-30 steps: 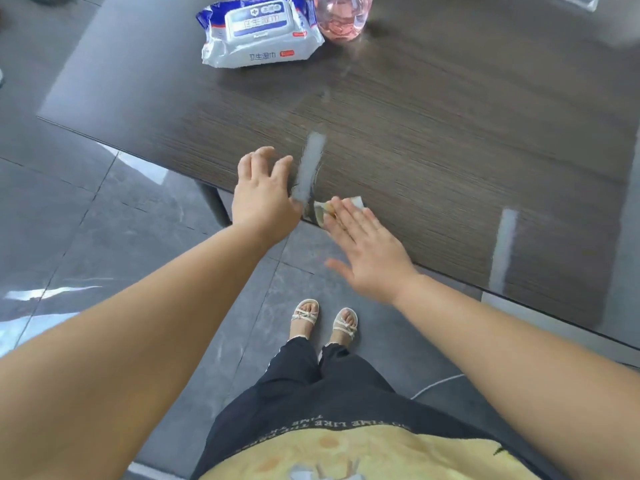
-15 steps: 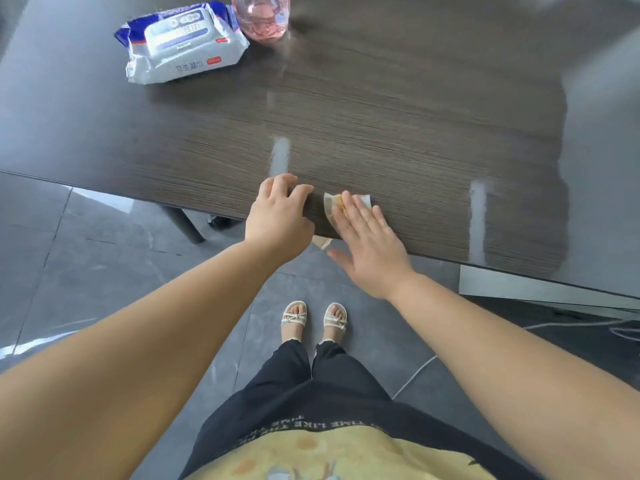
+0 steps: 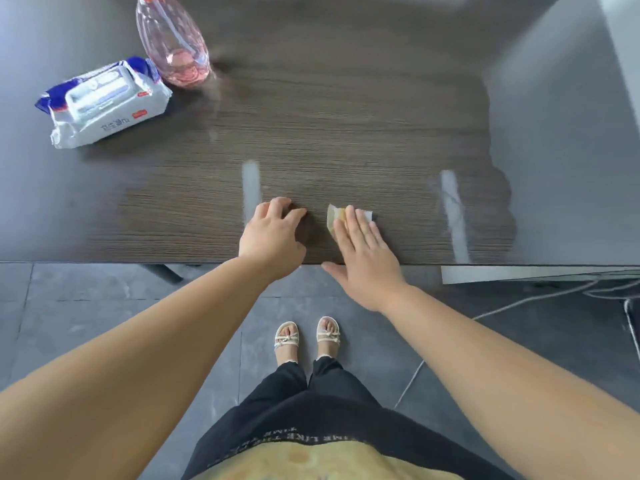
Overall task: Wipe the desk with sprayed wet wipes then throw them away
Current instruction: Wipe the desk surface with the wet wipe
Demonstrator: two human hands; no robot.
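The small folded pale yellow wet wipe (image 3: pixel 335 217) lies flat near the front edge of the shiny dark brown wooden worktop (image 3: pixel 346 133), partly under the right hand (image 3: pixel 363 258). Far back on the left lies a white and blue soft pack of wipes (image 3: pixel 104 102), just beside a standing clear pink plastic bottle (image 3: pixel 173 46)

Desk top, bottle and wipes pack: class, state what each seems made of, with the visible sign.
Desk top: dark wood-grain surface, probably glossy laminate; it mirrors light strips.
Bottle: clear pinkish plastic, it seems; liquid shows through.
Wipes pack: soft printed plastic film; its ends crinkle.
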